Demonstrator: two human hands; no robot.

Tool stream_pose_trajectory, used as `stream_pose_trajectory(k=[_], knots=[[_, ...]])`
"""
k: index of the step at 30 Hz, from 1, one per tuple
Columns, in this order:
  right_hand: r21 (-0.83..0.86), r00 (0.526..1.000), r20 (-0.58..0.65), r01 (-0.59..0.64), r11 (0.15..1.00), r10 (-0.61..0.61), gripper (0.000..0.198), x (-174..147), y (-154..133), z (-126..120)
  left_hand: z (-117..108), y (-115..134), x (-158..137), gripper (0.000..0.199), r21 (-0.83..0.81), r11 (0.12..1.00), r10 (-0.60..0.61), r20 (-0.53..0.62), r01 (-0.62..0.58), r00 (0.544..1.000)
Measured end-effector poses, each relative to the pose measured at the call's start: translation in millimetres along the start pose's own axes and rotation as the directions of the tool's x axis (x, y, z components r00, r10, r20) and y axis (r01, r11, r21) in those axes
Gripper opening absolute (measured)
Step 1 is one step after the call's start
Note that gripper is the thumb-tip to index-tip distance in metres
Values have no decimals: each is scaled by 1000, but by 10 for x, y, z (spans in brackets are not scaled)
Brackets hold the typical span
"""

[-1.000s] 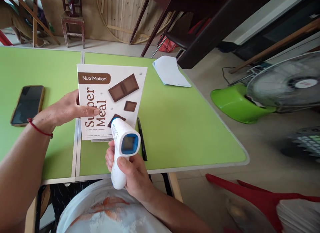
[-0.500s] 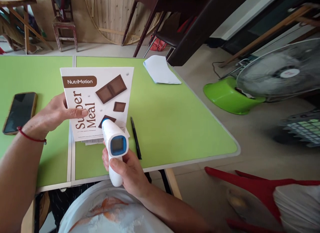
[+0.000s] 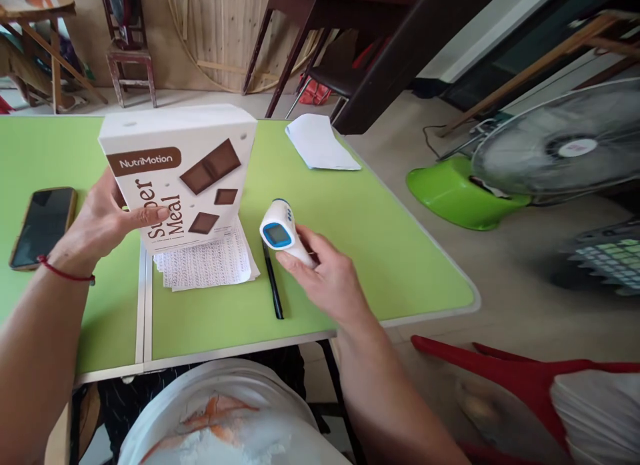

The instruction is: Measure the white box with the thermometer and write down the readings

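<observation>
My left hand grips a white NutriMotion Super Meal box printed with brown chocolate squares, its thumb across the front. The box is held up above a stack of handwritten papers, and its top face shows. In my right hand is a white infrared thermometer with a blue-rimmed screen, its handle wrapped by my fingers. It is over the green table, to the right of the box and apart from it. Just left of my right hand lies a black pen.
On the green table a phone lies at the left and white sheets at the far edge. A fan and a green plastic stool stand right of the table. A red chair is at the lower right.
My right hand has moved the thermometer right and away from the box. My left hand has tilted the box so its top shows, raising its lower edge and uncovering more of the papers.
</observation>
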State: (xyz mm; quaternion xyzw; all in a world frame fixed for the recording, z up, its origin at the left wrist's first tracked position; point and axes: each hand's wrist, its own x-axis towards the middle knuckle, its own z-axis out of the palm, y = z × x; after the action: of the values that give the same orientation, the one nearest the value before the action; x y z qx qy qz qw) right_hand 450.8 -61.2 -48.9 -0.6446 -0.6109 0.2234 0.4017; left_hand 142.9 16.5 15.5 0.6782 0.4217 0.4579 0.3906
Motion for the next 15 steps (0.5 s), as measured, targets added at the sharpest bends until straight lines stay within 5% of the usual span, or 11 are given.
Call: stream_pose_trajectory(k=[4, 9, 15], knots=[[-350, 998, -43, -54, 935, 42, 56, 108, 339, -84, -22, -51, 14, 72, 54, 999, -11, 37, 9, 999], [-449, 998, -55, -59, 891, 38, 42, 93, 467, -107, -14, -27, 17, 81, 125, 992, -16, 57, 9, 998], [-440, 944, -180, 175, 881, -277, 25, -23, 243, -47, 25, 30, 39, 73, 133, 988, 53, 173, -76, 984]])
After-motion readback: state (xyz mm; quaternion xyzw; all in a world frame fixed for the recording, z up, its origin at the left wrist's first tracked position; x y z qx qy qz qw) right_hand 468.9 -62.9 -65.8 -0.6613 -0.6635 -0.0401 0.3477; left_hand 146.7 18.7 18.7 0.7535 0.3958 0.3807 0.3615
